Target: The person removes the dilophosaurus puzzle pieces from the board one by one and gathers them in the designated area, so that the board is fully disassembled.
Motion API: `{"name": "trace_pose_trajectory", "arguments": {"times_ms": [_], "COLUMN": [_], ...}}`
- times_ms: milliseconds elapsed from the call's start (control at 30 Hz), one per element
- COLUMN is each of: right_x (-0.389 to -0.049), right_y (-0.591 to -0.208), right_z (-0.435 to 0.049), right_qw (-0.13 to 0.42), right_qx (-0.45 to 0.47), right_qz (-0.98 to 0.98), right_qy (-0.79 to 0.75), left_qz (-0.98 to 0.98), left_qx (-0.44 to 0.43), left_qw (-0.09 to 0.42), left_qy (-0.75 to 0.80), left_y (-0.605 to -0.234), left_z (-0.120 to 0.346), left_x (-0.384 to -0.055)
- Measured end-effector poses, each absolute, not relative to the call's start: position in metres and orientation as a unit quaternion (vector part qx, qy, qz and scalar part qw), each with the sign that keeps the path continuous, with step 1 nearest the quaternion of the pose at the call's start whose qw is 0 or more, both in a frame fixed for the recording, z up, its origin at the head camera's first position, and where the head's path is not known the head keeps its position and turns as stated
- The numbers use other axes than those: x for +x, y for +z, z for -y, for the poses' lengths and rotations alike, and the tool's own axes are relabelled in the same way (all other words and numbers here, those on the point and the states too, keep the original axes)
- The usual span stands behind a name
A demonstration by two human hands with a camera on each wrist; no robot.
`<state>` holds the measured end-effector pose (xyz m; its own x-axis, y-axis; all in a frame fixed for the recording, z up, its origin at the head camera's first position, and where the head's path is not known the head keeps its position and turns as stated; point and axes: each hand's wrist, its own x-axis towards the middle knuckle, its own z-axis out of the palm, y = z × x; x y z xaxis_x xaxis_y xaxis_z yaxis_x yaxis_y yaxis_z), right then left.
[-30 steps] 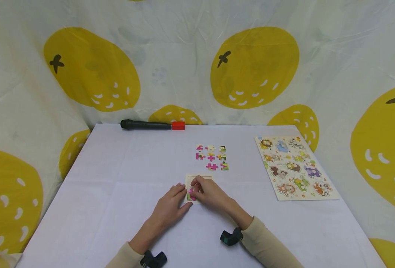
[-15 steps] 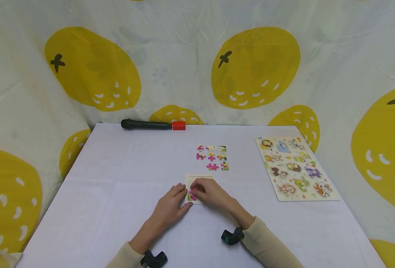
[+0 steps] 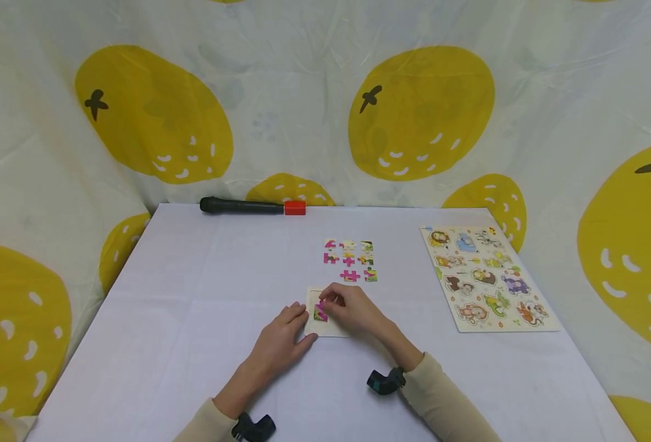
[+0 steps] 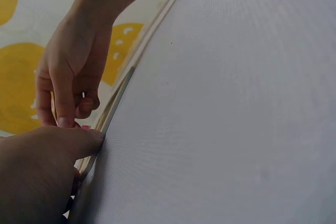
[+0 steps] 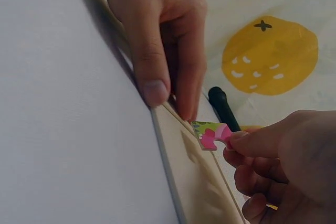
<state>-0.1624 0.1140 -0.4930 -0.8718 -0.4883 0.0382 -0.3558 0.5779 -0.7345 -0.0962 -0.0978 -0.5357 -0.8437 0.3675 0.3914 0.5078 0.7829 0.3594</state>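
Observation:
In the head view a small pale wooden puzzle tray (image 3: 333,330) lies near the middle of the table. My left hand (image 3: 280,337) rests at its lower left corner, fingers along the left edge and thumb at the near edge. My right hand (image 3: 353,309) pinches a pink and green jigsaw piece (image 3: 320,312) between thumb and fingertips, over the tray's left part. From the right wrist view the jigsaw piece (image 5: 211,135) appears tilted, raised above the tray (image 5: 197,182), its notch facing down. The left thumb (image 5: 156,93) presses at the tray's corner there.
Several loose jigsaw pieces (image 3: 349,260) lie in rows just beyond the tray. An animal picture board (image 3: 488,279) lies on the right side of the table. A black microphone (image 3: 242,205) with a red end lies along the back edge.
The right hand has shifted a little up and right. With it the jigsaw piece has come away from the tray's lower left corner. The left hand has stayed in place.

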Motion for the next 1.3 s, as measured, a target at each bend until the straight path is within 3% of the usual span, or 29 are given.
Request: {"name": "trace_pose_trajectory", "arguments": {"times_ms": [1300], "right_x": [-0.228], "right_y": [-0.502], "right_z": [-0.113], "right_qw": [-0.017], "right_qx": [-0.138], "right_qz": [-0.925], "right_qy": [-0.354], "left_qz": [0.932], "left_qx": [-0.236], "left_qw": [0.152], "left_qy": [-0.230], "left_y": [-0.537], "left_z": [0.098], "left_x": [-0.096]}}
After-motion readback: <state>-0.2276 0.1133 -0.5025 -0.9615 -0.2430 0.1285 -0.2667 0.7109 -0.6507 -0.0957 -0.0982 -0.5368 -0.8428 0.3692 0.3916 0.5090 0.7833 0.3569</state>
